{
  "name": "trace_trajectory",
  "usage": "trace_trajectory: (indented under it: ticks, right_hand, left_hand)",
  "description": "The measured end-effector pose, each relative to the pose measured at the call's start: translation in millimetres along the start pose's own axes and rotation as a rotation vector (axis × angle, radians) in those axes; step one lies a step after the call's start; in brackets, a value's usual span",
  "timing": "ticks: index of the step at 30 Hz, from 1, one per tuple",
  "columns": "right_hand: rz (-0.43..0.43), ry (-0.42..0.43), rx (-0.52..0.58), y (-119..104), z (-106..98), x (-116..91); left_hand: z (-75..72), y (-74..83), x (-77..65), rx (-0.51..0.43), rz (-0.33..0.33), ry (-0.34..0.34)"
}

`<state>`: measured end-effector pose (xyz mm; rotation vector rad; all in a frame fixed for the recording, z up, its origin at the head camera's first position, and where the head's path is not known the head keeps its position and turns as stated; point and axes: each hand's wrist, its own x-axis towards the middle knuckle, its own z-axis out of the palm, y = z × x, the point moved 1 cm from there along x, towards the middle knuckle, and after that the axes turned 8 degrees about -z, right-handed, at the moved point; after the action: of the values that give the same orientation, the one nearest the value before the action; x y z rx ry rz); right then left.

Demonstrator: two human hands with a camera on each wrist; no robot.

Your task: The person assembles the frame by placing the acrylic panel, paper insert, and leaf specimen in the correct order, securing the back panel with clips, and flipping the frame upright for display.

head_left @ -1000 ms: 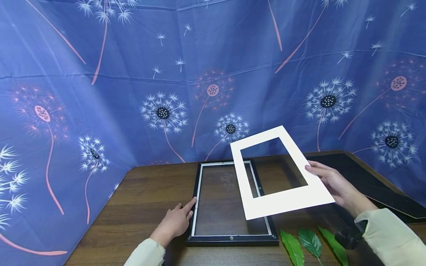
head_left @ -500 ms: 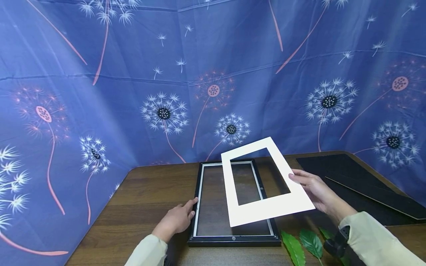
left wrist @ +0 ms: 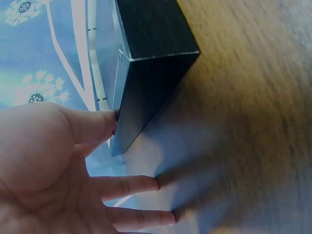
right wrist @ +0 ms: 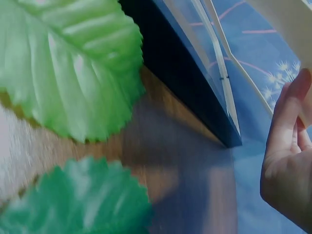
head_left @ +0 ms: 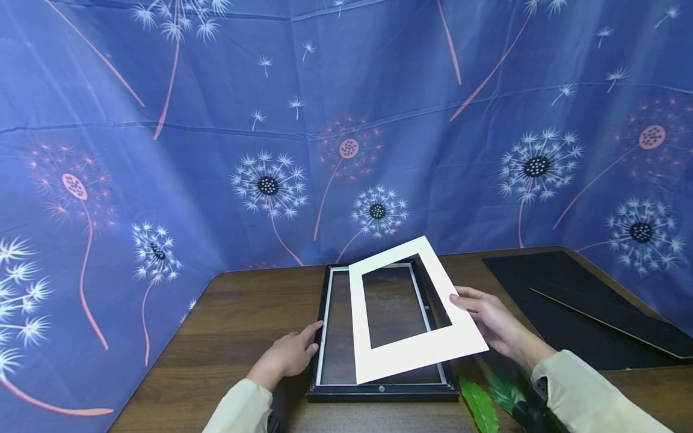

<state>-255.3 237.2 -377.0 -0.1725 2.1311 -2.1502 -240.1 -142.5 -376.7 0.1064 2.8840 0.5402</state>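
Note:
A black picture frame (head_left: 382,394) with a white inner edge lies on the wooden table, its clear pane facing up. My left hand (head_left: 286,359) touches the frame's left side. In the left wrist view the thumb (left wrist: 92,124) rests against the frame's edge, and two straight fingers (left wrist: 131,186) reach down to the table. My right hand (head_left: 495,322) pinches a white picture mat (head_left: 417,355) by its right edge. The mat hangs tilted above the frame and covers part of it. Light shows through its rectangular window.
Green leaves (head_left: 479,406) lie right of the frame's near corner, partly hidden by the right wrist. Black boards (head_left: 525,276) lie at the table's right, one overlapping another. A blue dandelion-print cloth (head_left: 433,144) hangs behind the table (head_left: 243,313).
My right hand has carried the white mat left and downward, closer over the frame. The left hand keeps its place at the frame's side.

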Motion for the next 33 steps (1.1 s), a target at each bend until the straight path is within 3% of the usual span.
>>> trace_trajectory:
  ticks: [13, 33]
  right_hand:
    - [0.012, 0.057, -0.027, 2, 23, 3]
    - [0.011, 0.030, -0.319, -1, 52, 14]
  left_hand:
    - [0.9, 2.9, -0.6, -0.016, -0.045, -0.053]
    - [-2.5, 5.0, -3.7, -0.026, -0.040, -0.040]
